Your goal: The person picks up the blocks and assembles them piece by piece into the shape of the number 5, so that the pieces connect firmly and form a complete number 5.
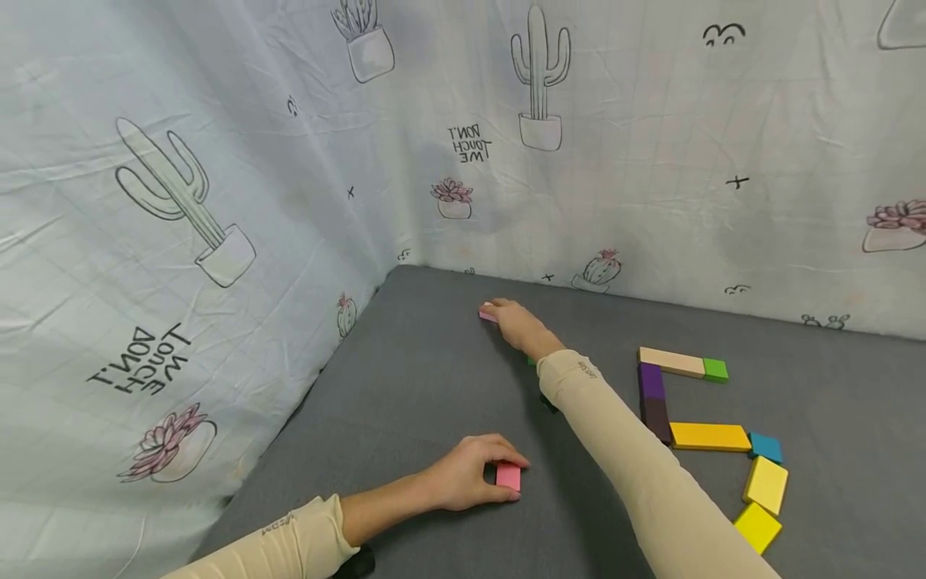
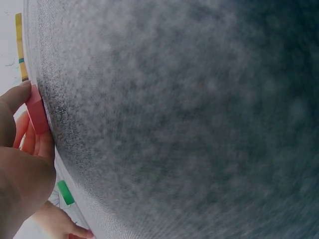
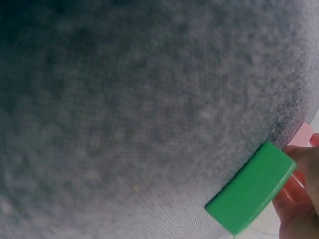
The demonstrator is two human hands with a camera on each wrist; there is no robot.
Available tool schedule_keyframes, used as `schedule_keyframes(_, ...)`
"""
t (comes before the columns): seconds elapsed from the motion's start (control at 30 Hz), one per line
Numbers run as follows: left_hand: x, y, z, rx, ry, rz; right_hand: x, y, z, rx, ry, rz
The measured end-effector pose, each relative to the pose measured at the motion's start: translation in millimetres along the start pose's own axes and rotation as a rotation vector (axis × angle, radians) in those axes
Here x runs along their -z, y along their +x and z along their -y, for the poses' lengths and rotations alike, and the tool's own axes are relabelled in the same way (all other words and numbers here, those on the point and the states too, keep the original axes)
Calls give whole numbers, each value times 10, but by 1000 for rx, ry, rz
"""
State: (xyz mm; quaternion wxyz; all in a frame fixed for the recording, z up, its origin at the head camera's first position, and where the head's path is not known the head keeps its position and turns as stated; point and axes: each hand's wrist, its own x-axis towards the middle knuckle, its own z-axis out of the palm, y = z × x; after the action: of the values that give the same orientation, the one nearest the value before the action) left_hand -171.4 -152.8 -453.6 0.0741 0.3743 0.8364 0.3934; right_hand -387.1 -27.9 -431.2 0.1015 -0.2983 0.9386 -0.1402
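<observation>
Near the front of the grey cloth surface, my left hand (image 1: 470, 474) pinches a pink block (image 1: 509, 476) between thumb and fingers. The left wrist view shows the same pink block (image 2: 37, 110) low against the cloth. My right hand (image 1: 517, 323) reaches to the far side and holds a lighter pink block (image 1: 488, 315) at its fingertips. A green block (image 3: 251, 189) lies on the cloth close to the right hand; in the head view the right forearm covers most of it.
Right of the arm, a bent line of blocks lies on the cloth: a beige block (image 1: 671, 362), a green one (image 1: 715, 370), a purple one (image 1: 652, 381), an orange-yellow one (image 1: 710, 437), a blue one (image 1: 765, 447) and yellow ones (image 1: 765, 485). A cactus-print curtain (image 1: 651, 161) hangs behind.
</observation>
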Motion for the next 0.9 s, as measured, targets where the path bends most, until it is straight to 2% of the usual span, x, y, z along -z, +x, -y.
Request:
schedule_keyframes(0.27,8,-14,-21,24,-12,6,-29,-2,24,18,-49,-47)
schedule_keyframes(0.47,13,-7,-29,20,-4,4,3,-26,39,110,-158,-174)
schedule_keyframes(0.57,6,-5,-36,7,4,0,36,-65,49,125,-215,-208)
schedule_keyframes(0.7,2,-8,-39,3,6,-5,98,-112,71,82,-165,-221)
schedule_keyframes(0.9,-4,-11,-21,7,1,-5,277,-222,119,22,24,-234)
